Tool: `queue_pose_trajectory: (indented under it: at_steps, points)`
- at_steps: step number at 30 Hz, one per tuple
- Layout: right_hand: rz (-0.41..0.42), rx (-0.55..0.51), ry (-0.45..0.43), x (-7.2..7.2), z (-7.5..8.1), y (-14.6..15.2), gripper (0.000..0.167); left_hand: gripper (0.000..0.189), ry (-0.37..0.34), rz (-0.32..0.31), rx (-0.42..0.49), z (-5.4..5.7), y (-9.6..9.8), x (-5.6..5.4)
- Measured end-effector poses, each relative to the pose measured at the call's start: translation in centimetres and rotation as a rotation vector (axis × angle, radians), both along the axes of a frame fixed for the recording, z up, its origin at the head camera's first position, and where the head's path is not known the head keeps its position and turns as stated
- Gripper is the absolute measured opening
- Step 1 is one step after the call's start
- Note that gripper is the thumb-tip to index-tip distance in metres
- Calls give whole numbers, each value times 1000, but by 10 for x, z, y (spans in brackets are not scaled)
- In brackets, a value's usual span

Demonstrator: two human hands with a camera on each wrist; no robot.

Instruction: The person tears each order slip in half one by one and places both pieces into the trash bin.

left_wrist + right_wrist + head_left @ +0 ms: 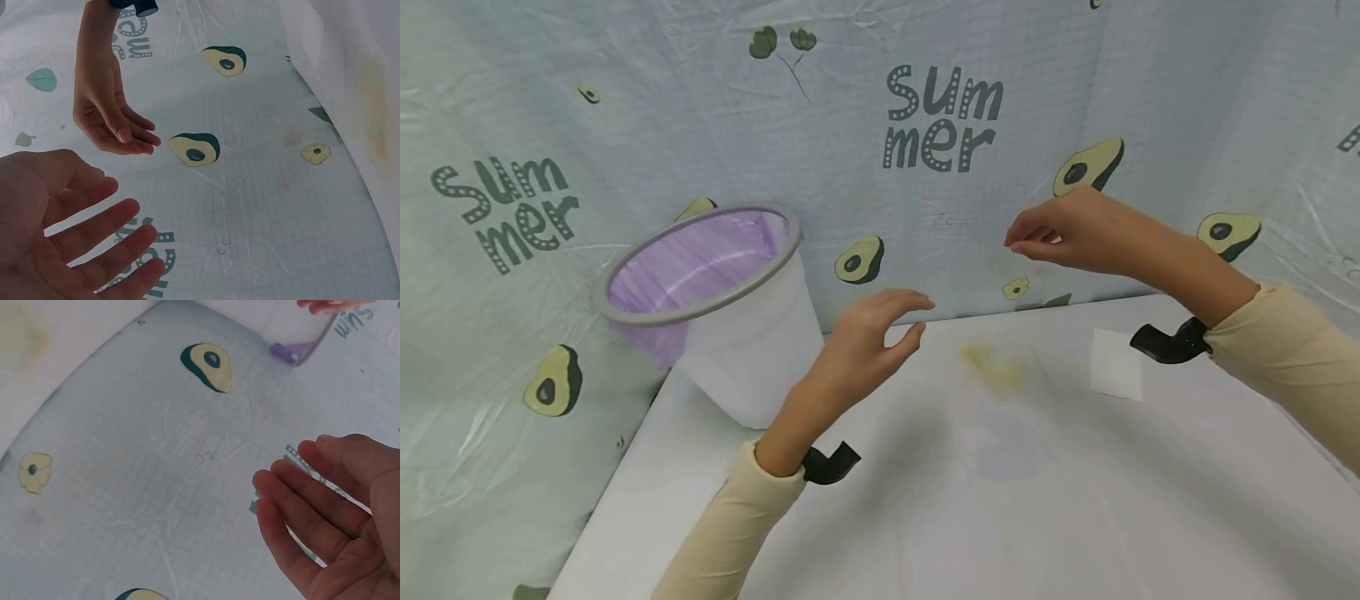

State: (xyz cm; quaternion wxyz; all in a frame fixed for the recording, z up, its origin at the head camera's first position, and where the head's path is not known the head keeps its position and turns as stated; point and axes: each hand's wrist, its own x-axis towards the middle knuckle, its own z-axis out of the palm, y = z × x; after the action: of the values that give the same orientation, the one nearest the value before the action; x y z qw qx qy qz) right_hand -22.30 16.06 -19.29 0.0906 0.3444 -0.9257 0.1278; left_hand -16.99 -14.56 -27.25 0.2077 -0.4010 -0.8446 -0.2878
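Both hands hang in the air over a white table [1000, 517], holding nothing. My left hand [868, 337] is just right of a white trash bin [760, 350], its thumb and fingers spread apart. In the left wrist view its fingers [119, 225] are loosely bent with bare space around them. Higher and to the right, my right hand [1075, 229] is in front of the patterned backdrop. Its fingers curve gently around nothing, as the right wrist view of the palm [350, 550] shows. A purple bag [700, 258] lines the bin under a grey rim.
A white square sheet [1116, 367] lies on the table below the right wrist. Nearer the middle, a faint yellowish stain [996, 371] marks the tabletop. A backdrop sheet [940, 233] with avocado prints hangs behind the table. The bin stands at the table's back left.
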Motion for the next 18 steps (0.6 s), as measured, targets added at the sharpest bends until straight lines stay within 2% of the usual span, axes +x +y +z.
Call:
queue_pose_trajectory:
  at_steps: [6,10,14,18]
  points:
    - [-28,-15,-33,4,-11,12,13,24,-60,1,28,-15,21,0]
    - [-34,-7,-23,7,-19,19,12,25,-120,4,25,-24,35,2]
    - [-27,-18,2,8,-25,27,12,26,-154,6,39,-26,43,1]
    - [-31,-31,5,10,-29,31,13,25,-154,-11,70,-24,46,-1]
